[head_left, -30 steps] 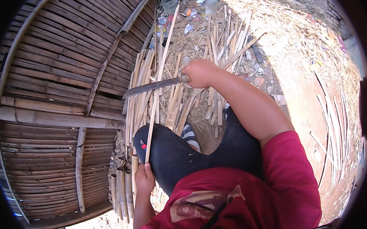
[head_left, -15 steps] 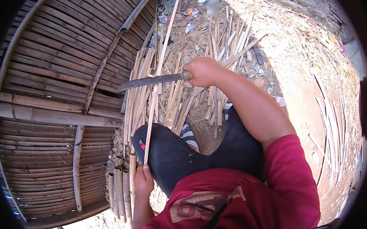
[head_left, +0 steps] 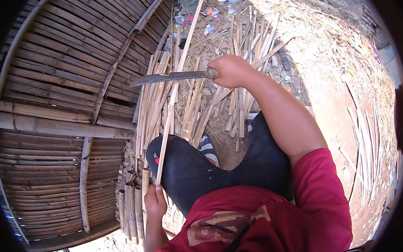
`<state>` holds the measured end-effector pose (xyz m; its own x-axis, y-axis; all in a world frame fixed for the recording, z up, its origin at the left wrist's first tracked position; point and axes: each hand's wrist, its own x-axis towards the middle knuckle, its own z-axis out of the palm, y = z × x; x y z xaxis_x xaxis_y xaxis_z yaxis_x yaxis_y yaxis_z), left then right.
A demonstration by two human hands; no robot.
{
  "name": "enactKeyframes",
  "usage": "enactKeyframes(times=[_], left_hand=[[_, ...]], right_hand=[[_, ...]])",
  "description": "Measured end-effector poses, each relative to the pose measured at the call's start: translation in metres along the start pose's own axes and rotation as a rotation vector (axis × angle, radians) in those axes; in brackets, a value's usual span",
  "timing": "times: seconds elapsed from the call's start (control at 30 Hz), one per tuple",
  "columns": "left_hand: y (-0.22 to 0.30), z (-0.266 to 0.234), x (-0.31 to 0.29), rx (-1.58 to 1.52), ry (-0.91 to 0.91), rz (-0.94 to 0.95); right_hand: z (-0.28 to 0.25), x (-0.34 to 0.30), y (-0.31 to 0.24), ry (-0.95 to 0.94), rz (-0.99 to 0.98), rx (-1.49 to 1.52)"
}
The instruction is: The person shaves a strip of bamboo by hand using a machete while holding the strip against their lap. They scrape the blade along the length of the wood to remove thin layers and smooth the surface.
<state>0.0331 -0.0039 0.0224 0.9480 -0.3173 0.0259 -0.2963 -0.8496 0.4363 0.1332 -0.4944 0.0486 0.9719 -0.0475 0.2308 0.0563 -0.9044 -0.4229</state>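
Observation:
My right hand [head_left: 231,70] is closed round the handle of a machete [head_left: 175,76], its long dark blade pointing left. The blade lies across a long pale bamboo strip [head_left: 170,110], with a thin curl of shaving at its edge. Down at the lower left, my left hand [head_left: 155,201] grips the near end of that strip between thumb and fingers. The strip runs past my left knee and away to the far end of the ground. Many split bamboo strips [head_left: 193,109] lie beneath and beyond the blade.
A bamboo-slat wall [head_left: 53,73] rises close on the left. Cut bamboo poles [head_left: 130,208] stand beside my left forearm. More strips [head_left: 263,39] lie in a heap ahead, amid straw and litter [head_left: 209,30]. Thin strips [head_left: 364,142] rest on the sunlit ground at right.
My right hand and the machete have moved a little farther away and to the right. My left hand has shifted slightly nearer me with the strip's end.

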Motion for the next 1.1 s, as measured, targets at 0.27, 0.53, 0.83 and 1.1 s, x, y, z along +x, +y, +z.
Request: enactKeyframes(times=[0.27, 0.53, 0.83, 1.1], left_hand=[[-0.005, -0.007, 0.000, -0.008, 0.025, -0.033], [0.008, -0.023, 0.036, 0.044, 0.123, 0.011], [0.028, -0.007, 0.024, -0.077, 0.006, -0.009], [0.008, 0.012, -0.031, -0.034, -0.035, -0.117]], right_hand=[[-0.021, -0.002, -0.013, -0.163, -0.057, 0.293], [-0.029, -0.002, -0.015, 0.048, 0.041, 0.532], [-0.031, -0.016, -0.036, -0.211, -0.189, 0.166], [-0.019, -0.013, -0.033, -0.279, -0.118, 0.009]])
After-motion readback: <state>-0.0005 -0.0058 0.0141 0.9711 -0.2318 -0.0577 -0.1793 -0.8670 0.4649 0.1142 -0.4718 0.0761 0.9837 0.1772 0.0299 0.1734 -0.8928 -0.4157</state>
